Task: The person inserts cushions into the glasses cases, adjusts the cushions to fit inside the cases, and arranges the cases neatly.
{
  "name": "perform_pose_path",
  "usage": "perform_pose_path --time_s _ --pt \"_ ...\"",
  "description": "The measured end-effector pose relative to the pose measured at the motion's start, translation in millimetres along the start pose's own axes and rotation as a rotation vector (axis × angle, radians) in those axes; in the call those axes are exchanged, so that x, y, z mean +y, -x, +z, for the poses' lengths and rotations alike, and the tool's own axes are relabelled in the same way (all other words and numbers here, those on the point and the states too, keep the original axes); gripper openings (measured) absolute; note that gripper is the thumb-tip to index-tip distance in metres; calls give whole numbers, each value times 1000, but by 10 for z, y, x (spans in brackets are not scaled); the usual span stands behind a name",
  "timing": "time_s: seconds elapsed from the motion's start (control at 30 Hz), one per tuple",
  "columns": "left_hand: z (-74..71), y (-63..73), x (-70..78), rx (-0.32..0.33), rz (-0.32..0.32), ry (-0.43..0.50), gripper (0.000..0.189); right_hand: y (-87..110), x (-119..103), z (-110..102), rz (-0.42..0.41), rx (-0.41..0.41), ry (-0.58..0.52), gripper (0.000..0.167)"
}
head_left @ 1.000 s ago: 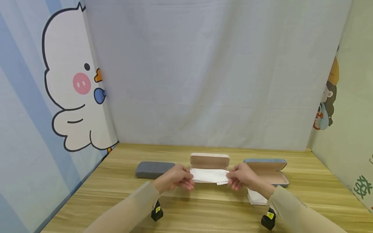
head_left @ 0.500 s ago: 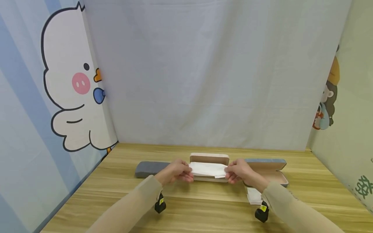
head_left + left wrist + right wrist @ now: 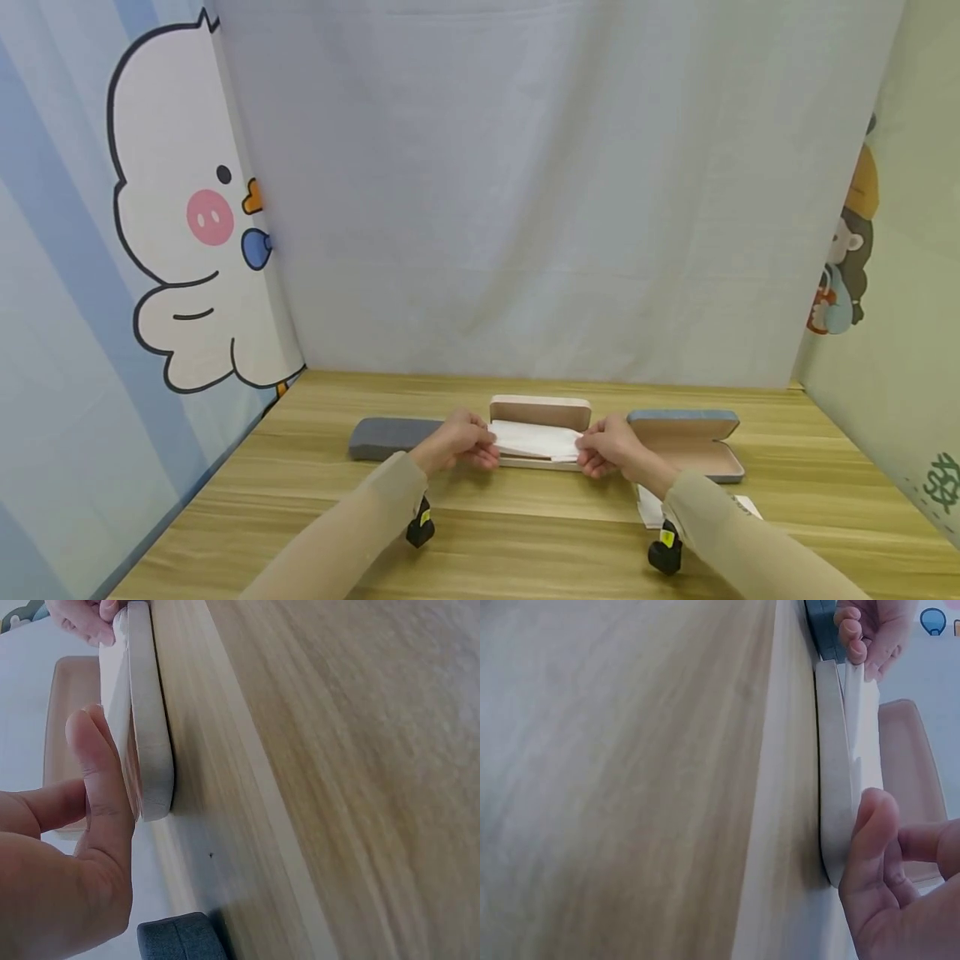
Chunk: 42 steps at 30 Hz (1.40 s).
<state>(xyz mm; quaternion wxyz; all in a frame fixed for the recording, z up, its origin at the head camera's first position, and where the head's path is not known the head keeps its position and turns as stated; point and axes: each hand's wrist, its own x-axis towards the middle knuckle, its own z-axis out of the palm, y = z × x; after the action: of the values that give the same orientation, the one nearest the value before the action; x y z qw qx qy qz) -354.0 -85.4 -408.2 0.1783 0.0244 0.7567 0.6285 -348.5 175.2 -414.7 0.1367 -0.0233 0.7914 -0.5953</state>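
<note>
A folded white cloth (image 3: 532, 438) is stretched between both hands, low over the base of an open white glasses case (image 3: 540, 402). My left hand (image 3: 465, 440) pinches the cloth's left end between thumb and fingers. At the opposite end my right hand (image 3: 611, 445) pinches it the same way. The case's lid stands raised behind the cloth, its pinkish lining showing. In the right wrist view the cloth (image 3: 866, 727) lies along the rim of the case's base (image 3: 832, 765). Most of the base's inside is hidden beneath the cloth.
A closed grey glasses case (image 3: 393, 437) lies left of the left hand. To the right sits an open blue glasses case (image 3: 686, 454) with a pinkish lining. Another white cloth (image 3: 651, 507) lies in front of it, partly under the right forearm. A grey curtain (image 3: 525, 192) hangs behind the table.
Both hands have carried the cloth away from me, from the case's front edge to over its base, then slightly lower. The cases have stayed in place.
</note>
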Motion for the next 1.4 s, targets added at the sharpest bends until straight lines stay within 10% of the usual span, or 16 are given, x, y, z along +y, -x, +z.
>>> perform_pose_path --time_s 0.77,1.03,1.2,1.27,1.4 --pt "128 -19 -41 151 45 -231 20 4 48 59 -44 147 239 8" --pt "137 -22 -54 137 64 -406 34 -3 66 60 -59 160 267 23" --pt "111 -5 -89 81 46 -342 7 36 75 37 -73 154 295 22" --pt "75 3 -98 27 31 -290 32 65 71 25 -61 146 301 24" --pt "-10 16 -88 -86 -2 -241 80 104 60 -4 -44 98 319 80"
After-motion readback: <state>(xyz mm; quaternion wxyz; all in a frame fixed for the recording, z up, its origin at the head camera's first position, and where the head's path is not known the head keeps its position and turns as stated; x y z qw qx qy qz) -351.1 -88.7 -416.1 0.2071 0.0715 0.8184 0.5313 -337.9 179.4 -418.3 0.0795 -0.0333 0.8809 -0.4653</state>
